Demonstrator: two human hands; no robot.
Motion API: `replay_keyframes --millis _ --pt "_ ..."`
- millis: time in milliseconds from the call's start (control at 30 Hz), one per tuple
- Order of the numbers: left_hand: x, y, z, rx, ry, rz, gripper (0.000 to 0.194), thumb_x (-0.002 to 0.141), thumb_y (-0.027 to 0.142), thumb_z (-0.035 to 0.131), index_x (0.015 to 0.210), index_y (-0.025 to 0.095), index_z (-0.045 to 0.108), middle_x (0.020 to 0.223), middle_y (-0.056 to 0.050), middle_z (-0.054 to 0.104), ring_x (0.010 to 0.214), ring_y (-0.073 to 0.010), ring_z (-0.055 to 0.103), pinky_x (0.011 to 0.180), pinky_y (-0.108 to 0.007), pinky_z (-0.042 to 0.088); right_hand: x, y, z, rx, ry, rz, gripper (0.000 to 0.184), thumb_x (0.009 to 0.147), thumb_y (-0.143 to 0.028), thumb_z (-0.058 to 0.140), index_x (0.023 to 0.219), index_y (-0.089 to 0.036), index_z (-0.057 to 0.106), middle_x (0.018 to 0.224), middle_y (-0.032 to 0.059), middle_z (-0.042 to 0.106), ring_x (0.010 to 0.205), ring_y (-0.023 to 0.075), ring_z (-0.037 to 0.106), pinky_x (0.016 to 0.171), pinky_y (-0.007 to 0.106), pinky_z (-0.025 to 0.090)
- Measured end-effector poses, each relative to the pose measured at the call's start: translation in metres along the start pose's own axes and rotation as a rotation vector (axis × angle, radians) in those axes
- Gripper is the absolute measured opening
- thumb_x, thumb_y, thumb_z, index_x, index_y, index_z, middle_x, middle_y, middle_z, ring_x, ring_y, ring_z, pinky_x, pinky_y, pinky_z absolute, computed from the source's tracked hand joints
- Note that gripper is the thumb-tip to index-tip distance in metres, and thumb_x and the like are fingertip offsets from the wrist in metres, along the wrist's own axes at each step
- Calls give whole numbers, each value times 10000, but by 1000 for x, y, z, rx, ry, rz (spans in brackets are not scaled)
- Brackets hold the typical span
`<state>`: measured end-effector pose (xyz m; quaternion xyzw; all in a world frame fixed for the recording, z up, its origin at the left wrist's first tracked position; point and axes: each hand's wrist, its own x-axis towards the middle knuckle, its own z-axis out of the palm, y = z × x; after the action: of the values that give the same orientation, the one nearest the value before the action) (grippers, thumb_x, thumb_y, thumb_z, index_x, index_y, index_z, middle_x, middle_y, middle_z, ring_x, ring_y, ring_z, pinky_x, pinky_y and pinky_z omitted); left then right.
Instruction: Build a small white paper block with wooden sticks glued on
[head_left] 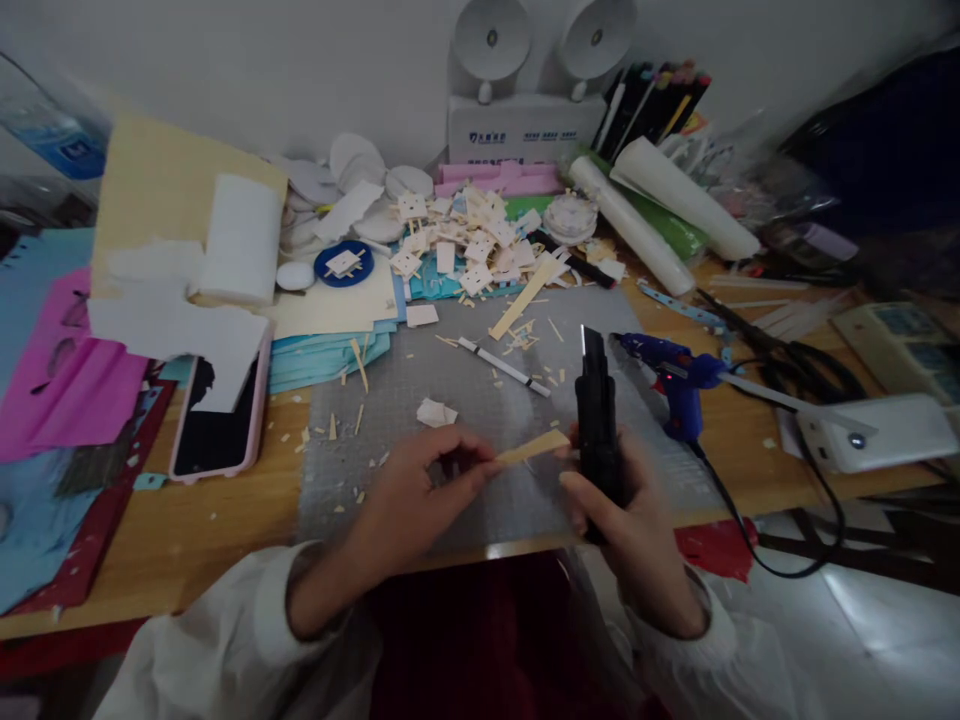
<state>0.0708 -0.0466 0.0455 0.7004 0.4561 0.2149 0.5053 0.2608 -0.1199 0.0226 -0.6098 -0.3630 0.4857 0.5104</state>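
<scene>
My left hand point(420, 490) pinches one end of a thin pale wooden strip point(534, 447) just above the grey cutting mat point(450, 400). My right hand point(626, 510) is wrapped round a black utility knife point(596, 405) held upright, its short blade out at the top. The strip's other end reaches the knife's body. Both hands hover near the mat's front edge, close to each other.
A blue hot glue gun point(679, 380) with its black cord stands right of the mat. A phone point(217, 420) lies at the left beside pink and blue paper sheets. A pile of small cut pieces point(465, 245), white rolls point(660, 215) and black scissors point(795, 355) sit farther back.
</scene>
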Motion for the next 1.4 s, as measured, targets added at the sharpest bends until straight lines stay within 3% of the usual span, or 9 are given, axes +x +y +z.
replay_keyframes --millis 167,400,633,767,900,1100,1233,1400 --pt "-14 9 1 -404 -15 -137 142 797 302 687 803 161 696 741 -7 681 684 -119 585 630 -221 454 -5 -13 24 100 -133 22 340 801 -343 713 1005 -244 459 564 -109 477 399 43 397 388 165 346" --pt "-26 3 -7 -665 -201 -289 137 788 302 716 788 167 696 705 19 656 607 -70 542 591 -177 438 -6 -32 31 52 -247 142 405 782 -376 721 1041 -237 442 632 -101 509 361 24 410 337 147 341" --pt "-30 2 -17 -601 -320 -260 161 819 306 681 803 146 681 718 0 649 641 -86 551 584 -181 410 -8 -35 26 5 -393 213 398 799 -351 708 1086 -240 455 643 -100 505 385 20 426 350 135 365" --pt "-30 6 -21 -388 -287 -123 180 856 311 624 812 149 689 752 -13 655 684 -108 559 613 -200 428 -8 -36 25 -25 -461 194 343 822 -312 686 1081 -243 472 650 -100 499 405 19 433 363 127 374" --pt "-30 7 -20 -245 -226 -50 182 850 313 627 786 152 685 728 -9 660 684 -114 568 632 -206 433 -9 -37 28 -48 -449 197 373 787 -270 722 1069 -249 479 669 -100 506 421 13 431 370 118 364" --pt "-30 7 -27 -342 -266 -55 154 816 273 642 721 153 658 685 -8 650 641 -115 569 611 -212 446 -8 -38 23 -75 -535 235 363 848 -348 652 1126 -252 439 604 -101 480 402 33 419 368 137 347" --pt "-29 0 -42 -387 -236 -94 178 820 302 639 704 169 652 666 -4 640 632 -123 570 596 -221 456 -4 -38 13 -82 -438 209 372 844 -422 636 1098 -235 439 591 -91 468 385 43 391 355 163 318" --pt "-8 -11 -55 -57 -78 -9 227 867 335 580 735 172 667 715 1 673 679 -128 593 637 -224 455 0 -33 7 -71 -209 178 372 816 -403 673 1061 -213 469 543 -100 437 385 46 364 356 173 290"
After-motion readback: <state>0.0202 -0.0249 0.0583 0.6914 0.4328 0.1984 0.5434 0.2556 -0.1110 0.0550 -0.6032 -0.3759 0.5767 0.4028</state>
